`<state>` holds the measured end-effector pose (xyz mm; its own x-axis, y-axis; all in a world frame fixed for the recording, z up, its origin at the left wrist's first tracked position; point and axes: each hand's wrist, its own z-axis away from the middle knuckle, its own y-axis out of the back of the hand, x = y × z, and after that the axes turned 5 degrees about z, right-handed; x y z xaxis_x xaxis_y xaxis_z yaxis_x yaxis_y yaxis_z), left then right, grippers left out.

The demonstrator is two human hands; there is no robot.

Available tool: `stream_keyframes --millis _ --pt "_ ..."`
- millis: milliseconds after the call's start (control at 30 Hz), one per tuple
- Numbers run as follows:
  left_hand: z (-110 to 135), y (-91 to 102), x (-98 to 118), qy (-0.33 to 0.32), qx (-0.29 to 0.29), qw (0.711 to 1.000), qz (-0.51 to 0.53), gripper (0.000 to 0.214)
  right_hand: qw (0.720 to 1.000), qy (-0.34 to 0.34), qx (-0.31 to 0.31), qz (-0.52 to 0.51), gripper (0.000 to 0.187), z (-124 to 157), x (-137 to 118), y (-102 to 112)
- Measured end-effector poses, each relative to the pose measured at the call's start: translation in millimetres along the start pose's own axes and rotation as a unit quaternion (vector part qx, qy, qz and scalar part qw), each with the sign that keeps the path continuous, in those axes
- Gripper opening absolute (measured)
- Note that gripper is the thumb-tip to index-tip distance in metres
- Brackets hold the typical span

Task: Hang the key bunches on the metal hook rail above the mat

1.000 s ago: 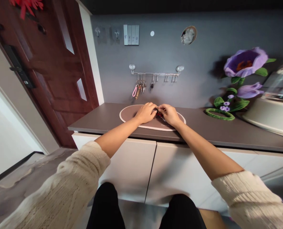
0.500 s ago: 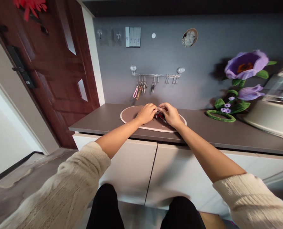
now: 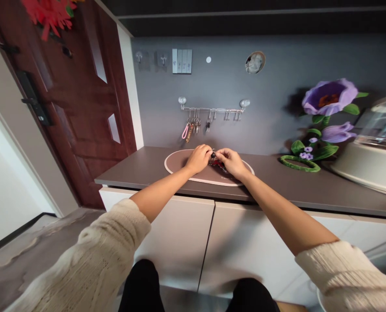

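Between the left hand (image 3: 198,159) and the dark red wooden door (image 3: 82,130), a hand can pass along the grey-brown surface (image 3: 141,173) and over the beige oval mat (image 3: 180,161). To the right, the way runs past the right hand (image 3: 232,164) until the green loop of a purple artificial flower (image 3: 299,164) and a cream domed appliance with a clear lid (image 3: 368,169) stand in the way. Forward, the grey wall (image 3: 244,86) stops reach, with keys hanging from a steel hook rail (image 3: 212,110) above the mat.

Light: we find soft, moderately bright indoor light, evenly spread.
Shadows: we note a dark, soft-edged shadow on the grey wall (image 3: 293,104) beside the purple flower (image 3: 329,97).
Glare: we note pale reflections on the clear dome (image 3: 379,125).
Distortion: we record wide-angle bowing toward the frame edges, bending the door (image 3: 79,108).
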<state>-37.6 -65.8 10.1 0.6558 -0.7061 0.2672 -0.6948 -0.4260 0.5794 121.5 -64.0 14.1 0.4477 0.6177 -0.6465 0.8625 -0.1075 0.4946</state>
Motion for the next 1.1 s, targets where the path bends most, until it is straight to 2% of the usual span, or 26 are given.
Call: stream_keyframes --millis 200,333,500,667,867,1033,1100 --pt "0.0 -1.2 -0.1 0.0 0.015 1.0 0.027 0.02 0.995 -0.032 -0.025 -0.092 0.033 -2.1 1.5 -2.9" --pt "0.1 -3.3 -1.6 0.007 0.031 0.999 0.034 0.021 0.992 -0.036 -0.029 -0.117 0.032 -2.2 -0.9 -3.0" --pt "-5.0 -5.4 -0.7 0.01 0.035 0.998 0.049 0.02 0.995 -0.015 -0.005 -0.099 0.029 -3.5 0.8 0.0" --pt "-24.9 -8.9 4.6 0.0 0.03 0.998 0.061 0.017 0.994 -0.004 0.05 -0.095 0.027 -9.2 4.9 7.1" --pt "-50.3 -22.3 12.0 0.005 0.081 0.993 0.086 0.016 0.99 -0.005 0.117 -0.074 0.027 -23.5 -0.1 21.6" --pt "-47.3 -28.9 5.5 0.009 0.13 0.99 0.059 0.021 0.993 0.019 0.101 -0.059 0.025 -40.3 -5.0 27.8" --pt "-43.3 -27.5 -0.7 0.012 0.125 0.991 0.035 0.023 0.994 0.025 0.095 -0.046 0.024 -49.0 -3.1 27.1"
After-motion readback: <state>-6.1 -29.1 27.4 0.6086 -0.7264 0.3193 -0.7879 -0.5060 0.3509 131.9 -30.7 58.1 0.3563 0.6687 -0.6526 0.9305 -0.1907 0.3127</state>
